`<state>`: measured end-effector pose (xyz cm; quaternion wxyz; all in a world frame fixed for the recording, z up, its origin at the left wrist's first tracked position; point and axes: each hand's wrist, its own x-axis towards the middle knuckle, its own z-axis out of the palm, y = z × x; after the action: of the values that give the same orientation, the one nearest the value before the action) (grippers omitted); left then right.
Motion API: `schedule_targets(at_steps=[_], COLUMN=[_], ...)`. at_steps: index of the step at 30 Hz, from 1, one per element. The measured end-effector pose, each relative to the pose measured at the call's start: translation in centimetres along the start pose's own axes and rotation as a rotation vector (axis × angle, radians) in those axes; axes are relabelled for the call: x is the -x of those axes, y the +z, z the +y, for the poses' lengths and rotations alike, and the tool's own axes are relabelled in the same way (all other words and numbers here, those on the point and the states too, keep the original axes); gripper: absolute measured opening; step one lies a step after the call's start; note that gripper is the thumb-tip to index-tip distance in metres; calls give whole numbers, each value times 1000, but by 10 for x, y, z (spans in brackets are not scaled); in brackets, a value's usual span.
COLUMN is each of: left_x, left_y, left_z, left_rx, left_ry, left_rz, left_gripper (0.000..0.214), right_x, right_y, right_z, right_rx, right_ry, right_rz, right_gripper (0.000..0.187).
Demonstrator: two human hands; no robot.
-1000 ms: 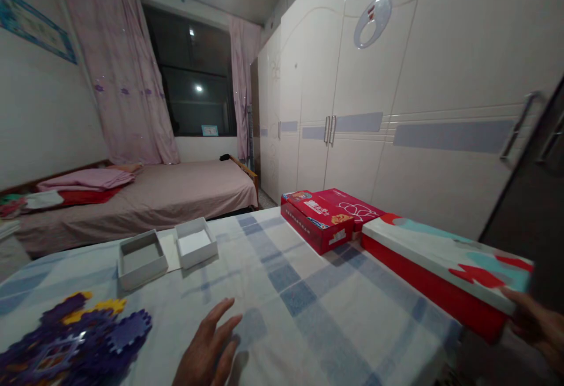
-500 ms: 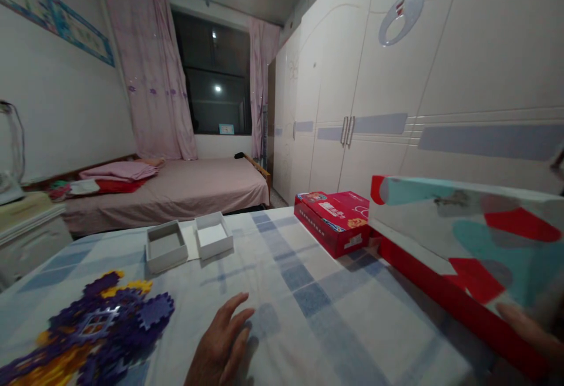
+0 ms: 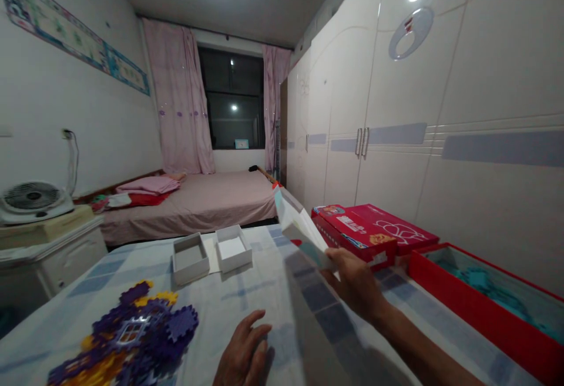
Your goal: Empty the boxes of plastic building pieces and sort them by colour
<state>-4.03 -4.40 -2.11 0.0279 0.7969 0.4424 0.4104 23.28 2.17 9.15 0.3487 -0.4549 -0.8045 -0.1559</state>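
My right hand (image 3: 352,280) grips the edge of a box lid (image 3: 304,227), white inside with red and pale teal patches, held tilted above the table. On the tablecloth my left hand (image 3: 247,348) rests with loosely bent fingers and holds nothing. Left of it lies a pile of purple and yellow plastic gear pieces (image 3: 136,333). At the right, a long red box (image 3: 476,315) stands uncovered, with teal pieces (image 3: 480,280) inside.
Two small grey-white open boxes (image 3: 190,259) stand side by side near the far table edge. Closed red boxes (image 3: 365,227) sit beyond my right hand. A bed (image 3: 220,195), a white wardrobe (image 3: 396,180) and a fan (image 3: 35,198) surround the checked table.
My right hand has carried the lid leftward from over the long red box, and the teal pieces inside now show. My left hand stays on the cloth; the view has shifted.
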Motion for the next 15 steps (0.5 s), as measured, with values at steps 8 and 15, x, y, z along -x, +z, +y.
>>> schedule_targets(at_steps=[8, 15], left_x=[1, -1], left_y=[7, 1], left_z=[-9, 2], left_rx=[11, 71], left_ry=[-43, -207], left_rz=[42, -40], left_gripper=[28, 33], right_x=[5, 128], right_y=[43, -66], right_z=[-12, 81], right_rx=[-26, 408], right_ry=[25, 182], right_rz=[-299, 165], right_gripper=[39, 37])
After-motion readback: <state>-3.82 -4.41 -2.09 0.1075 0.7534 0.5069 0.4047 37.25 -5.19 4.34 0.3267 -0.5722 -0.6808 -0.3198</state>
